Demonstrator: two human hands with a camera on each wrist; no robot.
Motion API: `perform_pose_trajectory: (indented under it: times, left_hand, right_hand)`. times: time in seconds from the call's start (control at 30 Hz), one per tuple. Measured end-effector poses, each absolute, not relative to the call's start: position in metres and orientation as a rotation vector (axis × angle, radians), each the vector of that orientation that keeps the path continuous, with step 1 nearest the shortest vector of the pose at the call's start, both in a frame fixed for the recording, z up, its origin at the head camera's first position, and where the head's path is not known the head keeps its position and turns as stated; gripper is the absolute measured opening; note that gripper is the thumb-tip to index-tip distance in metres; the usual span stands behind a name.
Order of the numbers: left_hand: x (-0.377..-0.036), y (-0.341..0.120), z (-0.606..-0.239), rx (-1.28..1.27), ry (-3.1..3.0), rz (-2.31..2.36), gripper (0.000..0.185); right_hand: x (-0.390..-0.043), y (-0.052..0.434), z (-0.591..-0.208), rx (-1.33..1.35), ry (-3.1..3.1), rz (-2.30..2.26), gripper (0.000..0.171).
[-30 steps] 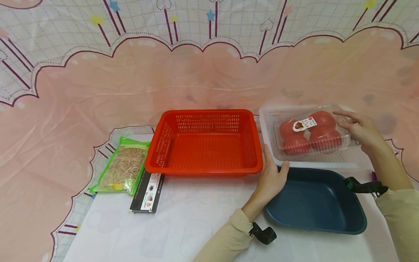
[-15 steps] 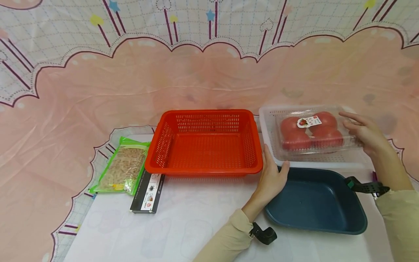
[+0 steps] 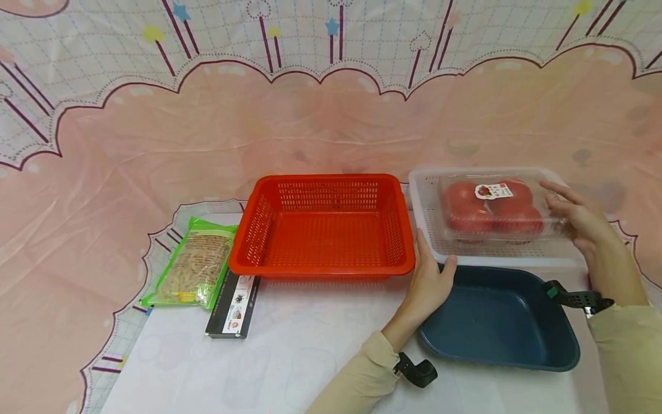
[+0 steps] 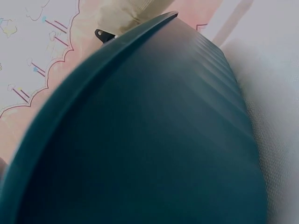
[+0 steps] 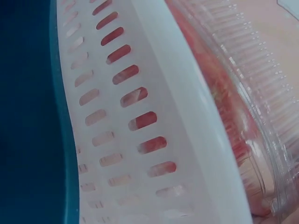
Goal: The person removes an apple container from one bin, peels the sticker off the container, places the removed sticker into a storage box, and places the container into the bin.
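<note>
Head view puts the right hand [image 3: 579,221] at the right of the frame, fingers curled round the right end of a clear clamshell of tomatoes [image 3: 491,210], which sits low inside the white slotted basket [image 3: 426,230] at centre right. Whether the pack's base already rests on the basket floor cannot be told. The left hand [image 3: 429,276] lies lower centre, fingers fairly straight against the right rim of the red basket [image 3: 323,227], thumb over the near corner of the dark blue tub [image 3: 496,322]; it grips nothing.

My worry is the one-ended hold: the far end of the pack could sag and tip against the basket wall, and the thin lid might pop if squeezed. A tilted pack would let the tomatoes shift and bruise. The white basket appears light, so a nudge from the wrist could slide it toward the table's right edge.

At left, a green pasta packet [image 3: 193,264] and a dark box [image 3: 233,305] lie well apart from both hands.
</note>
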State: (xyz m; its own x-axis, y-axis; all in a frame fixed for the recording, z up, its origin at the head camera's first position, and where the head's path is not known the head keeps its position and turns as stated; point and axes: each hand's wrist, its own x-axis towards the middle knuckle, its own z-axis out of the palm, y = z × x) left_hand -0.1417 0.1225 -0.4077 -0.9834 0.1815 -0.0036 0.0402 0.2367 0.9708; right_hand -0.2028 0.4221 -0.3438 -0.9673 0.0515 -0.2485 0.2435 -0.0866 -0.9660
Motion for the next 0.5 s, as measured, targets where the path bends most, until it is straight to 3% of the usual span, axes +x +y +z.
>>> perform_pose_trajectory:
  times: [0.5]
  left_hand:
    - [-0.1377, 0.1228, -0.3996, 0.174, 2.346, 1.862, 0.086]
  right_hand:
    - [-0.2048, 0.4211, -0.3470, 0.342, 1.846, -2.343, 0.028]
